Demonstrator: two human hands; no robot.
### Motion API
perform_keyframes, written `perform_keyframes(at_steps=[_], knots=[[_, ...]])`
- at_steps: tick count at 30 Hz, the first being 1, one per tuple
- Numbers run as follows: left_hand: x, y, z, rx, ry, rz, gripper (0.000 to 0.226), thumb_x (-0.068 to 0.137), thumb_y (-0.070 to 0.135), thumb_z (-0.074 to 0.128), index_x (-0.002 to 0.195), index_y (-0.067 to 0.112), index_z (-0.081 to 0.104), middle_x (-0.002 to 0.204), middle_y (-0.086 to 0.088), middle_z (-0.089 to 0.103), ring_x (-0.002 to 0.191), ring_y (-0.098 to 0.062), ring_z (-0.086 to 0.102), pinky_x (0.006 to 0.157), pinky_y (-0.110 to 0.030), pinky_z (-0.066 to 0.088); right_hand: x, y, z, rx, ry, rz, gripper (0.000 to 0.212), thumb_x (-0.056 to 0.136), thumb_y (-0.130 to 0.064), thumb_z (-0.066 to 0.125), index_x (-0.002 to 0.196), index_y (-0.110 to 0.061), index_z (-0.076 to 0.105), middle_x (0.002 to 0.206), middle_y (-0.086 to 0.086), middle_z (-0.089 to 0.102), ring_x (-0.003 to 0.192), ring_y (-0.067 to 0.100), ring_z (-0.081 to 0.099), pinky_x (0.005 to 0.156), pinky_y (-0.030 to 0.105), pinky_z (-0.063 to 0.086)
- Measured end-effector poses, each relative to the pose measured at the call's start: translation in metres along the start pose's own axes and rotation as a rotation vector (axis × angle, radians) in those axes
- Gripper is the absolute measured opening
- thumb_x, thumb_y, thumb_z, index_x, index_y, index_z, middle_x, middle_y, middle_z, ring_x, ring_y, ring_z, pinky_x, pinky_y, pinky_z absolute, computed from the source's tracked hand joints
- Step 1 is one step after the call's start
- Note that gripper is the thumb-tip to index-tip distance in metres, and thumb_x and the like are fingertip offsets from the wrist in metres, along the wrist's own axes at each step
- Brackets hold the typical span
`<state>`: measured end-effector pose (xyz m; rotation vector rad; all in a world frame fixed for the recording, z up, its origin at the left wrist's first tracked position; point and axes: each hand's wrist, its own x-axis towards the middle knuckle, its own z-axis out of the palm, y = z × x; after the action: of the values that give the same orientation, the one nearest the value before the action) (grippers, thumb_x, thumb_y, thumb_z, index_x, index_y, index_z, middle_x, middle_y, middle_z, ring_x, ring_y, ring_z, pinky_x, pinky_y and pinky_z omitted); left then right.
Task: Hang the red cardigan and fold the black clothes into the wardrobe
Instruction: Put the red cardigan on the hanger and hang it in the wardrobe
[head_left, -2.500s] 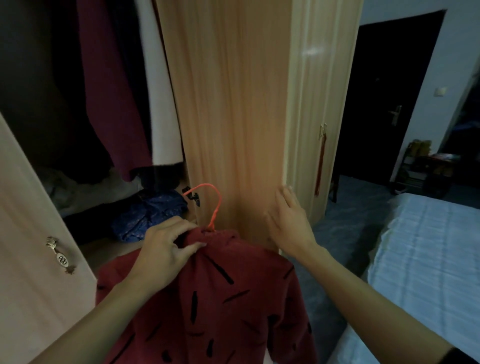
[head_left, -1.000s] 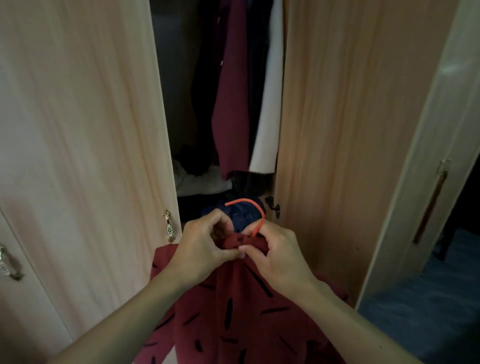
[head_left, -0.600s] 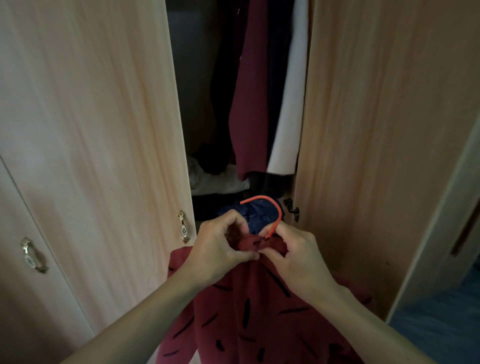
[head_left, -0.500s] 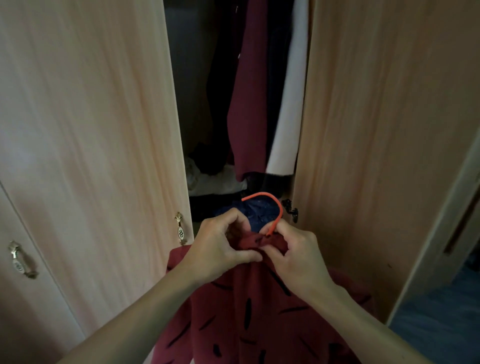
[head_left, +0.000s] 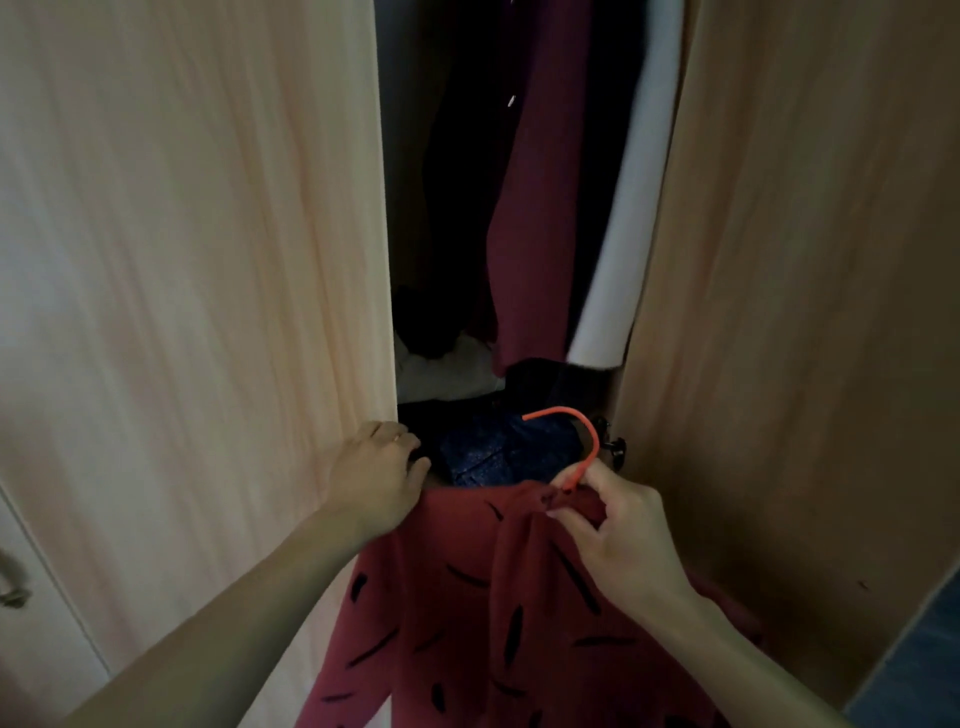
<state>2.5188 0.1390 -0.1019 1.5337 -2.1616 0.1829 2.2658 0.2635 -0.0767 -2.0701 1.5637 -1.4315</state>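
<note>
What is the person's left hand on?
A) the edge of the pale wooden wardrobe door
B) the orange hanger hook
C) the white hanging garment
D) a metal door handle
A: the left hand curls its fingers over the edge of the pale wooden wardrobe door, while the right hand pinches the red cardigan with black dashes.

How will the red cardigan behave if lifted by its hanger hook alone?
Probably floppy: the red cardigan hangs in soft folds below the right hand, so it should swing and drape. Likely light, since a pinch at the collar carries it. The thin orange hanger hook may twist; the left hand holds the left door.
</note>
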Motion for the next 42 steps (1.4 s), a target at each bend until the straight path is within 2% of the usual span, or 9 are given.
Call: perform_keyframes(at_steps=[3,5,8,11,23,31,36,40,42], knots=[[0.021,-0.013,-0.004,0.356,0.029,0.206,0.045,0.09,0.041,0.058,0.124,0.012,0.065,0.142,-0.008,0.054,0.141,-0.029,0.037,0.111,-0.045,0.033,0.005,0.007,0.009,-0.01,0.007,0.032,0.027,0.078,-0.003,0.08,0.088,-0.025,0.065,0.089,-0.018,0.069,0.086,-0.003,0.067,0.079,0.011,0.052],[0.037,-0.018,-0.01,0.571,-0.017,0.308,0.053,0.088,0.042,0.057,0.13,0.009,0.062,0.143,-0.012,0.053,0.145,-0.034,0.029,0.117,-0.054,0.019,0.009,0.009,0.013,-0.016,0.02,0.05,0.027,0.078,-0.004,0.08,0.088,-0.024,0.066,0.088,-0.017,0.07,0.086,-0.002,0.067,0.08,0.013,0.053],[0.052,-0.018,-0.016,0.878,-0.134,0.33,0.062,0.094,0.045,0.048,0.145,0.01,0.045,0.154,-0.012,0.039,0.151,-0.035,0.01,0.117,-0.062,-0.007,0.014,0.01,0.017,-0.011,0.048,0.055,0.028,0.076,-0.002,0.081,0.087,-0.024,0.067,0.086,-0.017,0.07,0.084,-0.003,0.068,0.078,0.009,0.051],[0.057,-0.015,-0.021,1.099,-0.203,0.326,0.059,0.096,0.046,0.046,0.145,0.013,0.045,0.153,-0.013,0.037,0.147,-0.037,0.013,0.114,-0.065,-0.01,0.021,0.008,0.018,-0.014,0.078,0.041,0.028,0.077,-0.001,0.08,0.087,-0.023,0.067,0.086,-0.018,0.07,0.083,-0.004,0.067,0.076,0.006,0.048],[0.036,-0.001,-0.031,0.985,-0.131,0.442,0.031,0.097,0.029,0.046,0.114,0.017,0.069,0.112,-0.005,0.064,0.123,-0.034,0.04,0.115,-0.061,0.007,0.013,-0.006,0.014,0.01,0.066,0.029,0.027,0.076,0.0,0.08,0.087,-0.021,0.068,0.084,-0.018,0.07,0.082,-0.003,0.067,0.076,0.008,0.049],[-0.023,0.028,-0.056,0.884,-0.155,0.394,0.042,0.097,0.033,0.044,0.126,0.01,0.064,0.132,-0.015,0.056,0.142,-0.037,0.028,0.115,-0.059,-0.005,-0.013,-0.019,-0.013,0.078,-0.015,-0.016,0.026,0.076,-0.001,0.08,0.085,-0.021,0.068,0.082,-0.015,0.071,0.08,0.001,0.069,0.077,0.013,0.052],[-0.079,0.052,-0.088,0.953,-0.179,0.358,0.04,0.097,0.03,0.045,0.128,0.012,0.065,0.14,-0.016,0.055,0.144,-0.033,0.032,0.117,-0.059,0.004,-0.034,-0.034,-0.026,0.146,-0.096,-0.08,0.024,0.076,-0.002,0.08,0.086,-0.021,0.068,0.082,-0.014,0.07,0.081,0.001,0.068,0.079,0.017,0.053],[-0.112,0.079,-0.106,1.013,-0.316,0.225,0.048,0.103,0.021,0.03,0.149,0.007,0.038,0.16,-0.018,0.025,0.152,-0.031,0.006,0.118,-0.052,0.015,-0.052,-0.041,-0.037,0.221,-0.151,-0.121,0.022,0.077,-0.003,0.079,0.087,-0.019,0.068,0.084,-0.015,0.07,0.082,-0.001,0.067,0.08,0.014,0.051],[-0.129,0.092,-0.116,0.992,-0.341,0.18,0.048,0.104,0.02,0.029,0.15,0.007,0.034,0.162,-0.016,0.02,0.153,-0.029,0.002,0.113,-0.046,0.023,-0.061,-0.044,-0.042,0.242,-0.16,-0.139,0.022,0.076,-0.002,0.079,0.087,-0.018,0.068,0.084,-0.014,0.07,0.084,-0.001,0.067,0.08,0.011,0.049]])
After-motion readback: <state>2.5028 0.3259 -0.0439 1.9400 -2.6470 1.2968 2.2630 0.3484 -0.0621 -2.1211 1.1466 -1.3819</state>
